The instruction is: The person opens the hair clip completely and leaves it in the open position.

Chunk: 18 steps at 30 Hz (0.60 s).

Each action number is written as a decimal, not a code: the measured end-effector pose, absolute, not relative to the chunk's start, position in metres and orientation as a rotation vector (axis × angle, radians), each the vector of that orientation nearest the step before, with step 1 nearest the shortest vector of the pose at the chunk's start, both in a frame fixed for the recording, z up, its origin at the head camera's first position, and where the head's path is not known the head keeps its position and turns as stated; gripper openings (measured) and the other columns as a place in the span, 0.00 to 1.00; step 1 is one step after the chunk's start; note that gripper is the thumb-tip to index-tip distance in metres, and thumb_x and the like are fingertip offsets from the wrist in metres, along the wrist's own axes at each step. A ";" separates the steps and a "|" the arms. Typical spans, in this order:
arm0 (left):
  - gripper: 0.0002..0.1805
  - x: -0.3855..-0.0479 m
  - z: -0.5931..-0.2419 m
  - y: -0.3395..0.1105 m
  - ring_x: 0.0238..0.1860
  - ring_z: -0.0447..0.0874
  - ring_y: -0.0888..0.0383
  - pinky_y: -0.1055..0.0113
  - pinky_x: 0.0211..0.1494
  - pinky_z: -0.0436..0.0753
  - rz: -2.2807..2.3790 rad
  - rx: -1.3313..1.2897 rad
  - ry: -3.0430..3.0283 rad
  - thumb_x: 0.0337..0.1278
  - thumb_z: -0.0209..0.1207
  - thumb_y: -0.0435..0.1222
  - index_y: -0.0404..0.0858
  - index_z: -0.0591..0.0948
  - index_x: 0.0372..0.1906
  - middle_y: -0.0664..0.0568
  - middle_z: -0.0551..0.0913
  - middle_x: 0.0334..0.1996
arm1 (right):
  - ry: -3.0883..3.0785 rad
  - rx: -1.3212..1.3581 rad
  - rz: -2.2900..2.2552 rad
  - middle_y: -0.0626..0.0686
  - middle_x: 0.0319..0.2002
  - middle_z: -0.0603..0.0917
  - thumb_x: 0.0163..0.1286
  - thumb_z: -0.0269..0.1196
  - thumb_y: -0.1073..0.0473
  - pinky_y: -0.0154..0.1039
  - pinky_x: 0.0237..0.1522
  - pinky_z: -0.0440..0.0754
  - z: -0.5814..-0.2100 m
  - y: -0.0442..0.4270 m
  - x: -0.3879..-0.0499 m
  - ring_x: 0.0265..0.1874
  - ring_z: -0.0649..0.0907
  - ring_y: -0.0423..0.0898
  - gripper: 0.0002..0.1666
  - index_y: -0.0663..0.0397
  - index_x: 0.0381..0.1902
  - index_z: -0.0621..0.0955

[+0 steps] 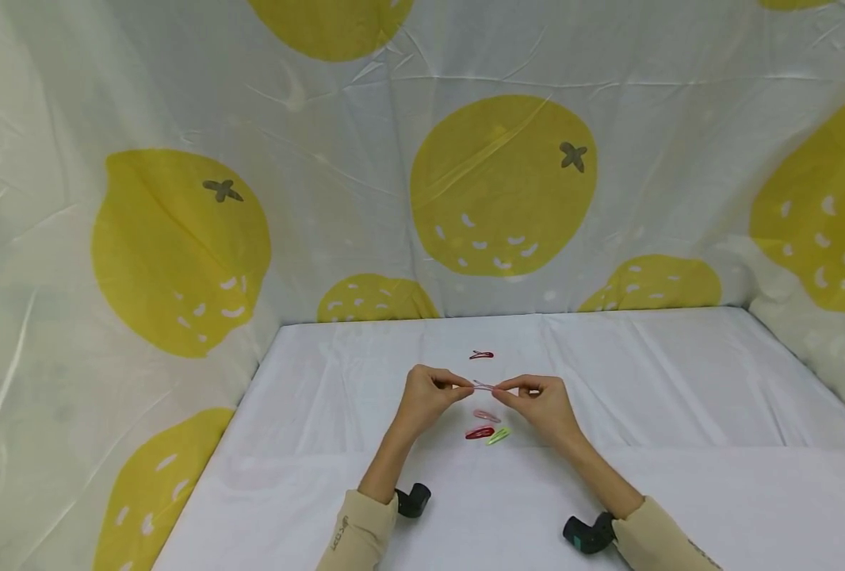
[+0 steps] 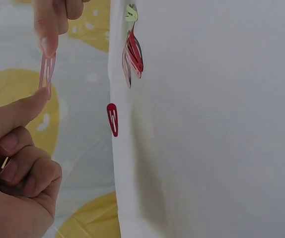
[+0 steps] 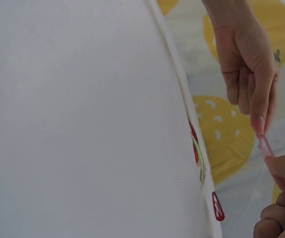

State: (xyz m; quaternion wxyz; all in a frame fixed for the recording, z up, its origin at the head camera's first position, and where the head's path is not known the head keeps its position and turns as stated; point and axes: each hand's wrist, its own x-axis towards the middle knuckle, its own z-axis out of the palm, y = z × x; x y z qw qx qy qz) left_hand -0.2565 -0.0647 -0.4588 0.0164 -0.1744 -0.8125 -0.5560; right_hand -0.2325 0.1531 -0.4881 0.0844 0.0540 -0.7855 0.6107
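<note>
Both hands hold one pale pink hair clip [image 1: 483, 386] above the table, one at each end. My left hand [image 1: 426, 400] pinches its left end between thumb and finger; my right hand [image 1: 542, 406] pinches the right end. In the left wrist view the clip [image 2: 47, 72] spans the two hands' fingertips, and in the right wrist view the clip [image 3: 265, 146] does too. Below the hands lie a pink clip [image 1: 487, 415], a red clip [image 1: 479, 433] and a green clip [image 1: 498, 436], close together. Beyond the hands lies another red clip [image 1: 482, 354].
A white cloth [image 1: 308, 420] covers the table. Behind it and at the sides hangs a curtain [image 1: 351, 190] with yellow lemon prints. Black wrist devices [image 1: 413, 500] sit by the beige sleeves.
</note>
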 end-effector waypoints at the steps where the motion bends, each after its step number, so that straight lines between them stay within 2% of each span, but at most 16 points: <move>1: 0.02 -0.258 -0.459 -0.064 0.24 0.71 0.64 0.74 0.26 0.69 -1.724 -0.536 -2.533 0.53 0.75 0.29 0.33 0.92 0.30 0.41 0.91 0.28 | -2.350 0.156 1.814 0.46 0.15 0.66 0.59 0.79 0.56 0.29 0.19 0.58 -0.488 0.153 -0.234 0.15 0.62 0.35 0.09 0.54 0.34 0.92; 9: 0.02 -0.284 -0.462 -0.053 0.26 0.74 0.63 0.74 0.29 0.71 -1.669 -0.402 -2.619 0.52 0.75 0.30 0.34 0.93 0.30 0.43 0.92 0.30 | -2.426 -0.036 1.783 0.45 0.19 0.71 0.60 0.79 0.53 0.31 0.23 0.61 -0.495 0.152 -0.258 0.21 0.68 0.39 0.10 0.51 0.36 0.93; 15: 0.04 -0.308 -0.470 -0.041 0.34 0.83 0.61 0.73 0.34 0.76 -1.676 -0.209 -2.607 0.51 0.76 0.30 0.32 0.92 0.31 0.42 0.92 0.33 | -2.436 -0.080 1.706 0.43 0.15 0.68 0.59 0.79 0.54 0.32 0.22 0.59 -0.503 0.153 -0.287 0.19 0.66 0.39 0.10 0.53 0.35 0.93; 18: 0.04 -0.317 -0.476 -0.035 0.33 0.84 0.60 0.74 0.32 0.76 -1.641 -0.145 -2.608 0.49 0.76 0.28 0.31 0.92 0.30 0.42 0.92 0.31 | -2.442 -0.073 1.660 0.43 0.14 0.67 0.60 0.78 0.55 0.32 0.22 0.57 -0.506 0.155 -0.298 0.17 0.64 0.39 0.09 0.55 0.34 0.93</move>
